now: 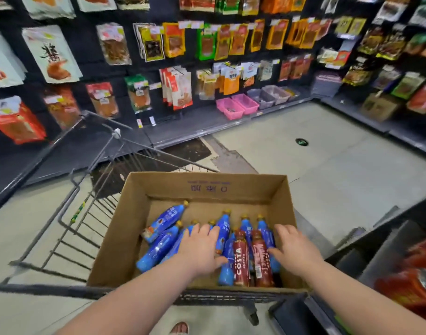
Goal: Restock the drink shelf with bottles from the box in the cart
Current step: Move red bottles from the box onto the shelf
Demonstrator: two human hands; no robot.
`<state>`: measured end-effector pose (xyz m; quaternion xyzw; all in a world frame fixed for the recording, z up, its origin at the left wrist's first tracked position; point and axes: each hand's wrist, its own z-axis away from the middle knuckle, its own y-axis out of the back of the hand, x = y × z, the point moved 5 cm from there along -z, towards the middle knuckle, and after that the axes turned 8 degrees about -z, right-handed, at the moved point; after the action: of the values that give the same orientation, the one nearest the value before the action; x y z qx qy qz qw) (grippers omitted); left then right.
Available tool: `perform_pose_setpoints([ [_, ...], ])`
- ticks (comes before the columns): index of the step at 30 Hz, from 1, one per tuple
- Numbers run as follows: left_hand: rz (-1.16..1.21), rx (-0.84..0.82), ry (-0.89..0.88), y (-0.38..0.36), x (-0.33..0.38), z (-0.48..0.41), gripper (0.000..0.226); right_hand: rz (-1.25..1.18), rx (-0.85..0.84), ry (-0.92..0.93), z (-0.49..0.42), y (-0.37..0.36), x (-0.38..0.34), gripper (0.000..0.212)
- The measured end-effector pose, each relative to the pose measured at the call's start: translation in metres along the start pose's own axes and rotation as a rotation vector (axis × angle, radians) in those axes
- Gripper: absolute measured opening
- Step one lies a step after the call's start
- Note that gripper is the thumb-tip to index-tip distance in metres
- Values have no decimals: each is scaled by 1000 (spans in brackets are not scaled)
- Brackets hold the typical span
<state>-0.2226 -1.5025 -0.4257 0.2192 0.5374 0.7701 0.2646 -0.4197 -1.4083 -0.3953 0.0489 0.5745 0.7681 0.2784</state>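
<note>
- Left hand point(200, 247): fingers point(202, 232) straight, laid flat on the blue bottles point(163, 221) in the box point(134, 213); no grip.
- Right hand point(294, 250): fingers spread and relaxed, holding nothing, thumb just beside the red Costa bottles point(241, 259).
- The red pair lies between the hands, caps pointing away, long axis parallel to the fingers.
- Right hand looks nearer; wrap sideways round one.

Grey floor point(340, 170), snack-hung black walls point(86, 44)

matt cardboard box point(134, 228), glossy, seemingly plastic bottles point(158, 247), metal-wire cart point(69, 213)
</note>
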Motion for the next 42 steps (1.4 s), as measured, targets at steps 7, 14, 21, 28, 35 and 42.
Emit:
perform_pose_setpoints([
  [7,20,-109,-105,-22,-21,-53,81,-105,-52,-202,-18,-25,-2,63],
  [14,54,-223,-166,-59,-1,-81,84,-170,-149,-292,-45,-59,12,63],
  [21,153,-369,-91,-101,22,-104,84,-228,-265,-348,-77,-106,38,60],
  [28,387,-461,87,-143,48,-123,77,-272,-348,-400,-100,-146,60,78],
  [35,643,-495,375,-181,61,-135,70,-343,-323,-431,-112,-173,70,99],
  [42,761,-418,575,-195,71,-139,75,-394,-297,-433,-116,-184,75,99],
])
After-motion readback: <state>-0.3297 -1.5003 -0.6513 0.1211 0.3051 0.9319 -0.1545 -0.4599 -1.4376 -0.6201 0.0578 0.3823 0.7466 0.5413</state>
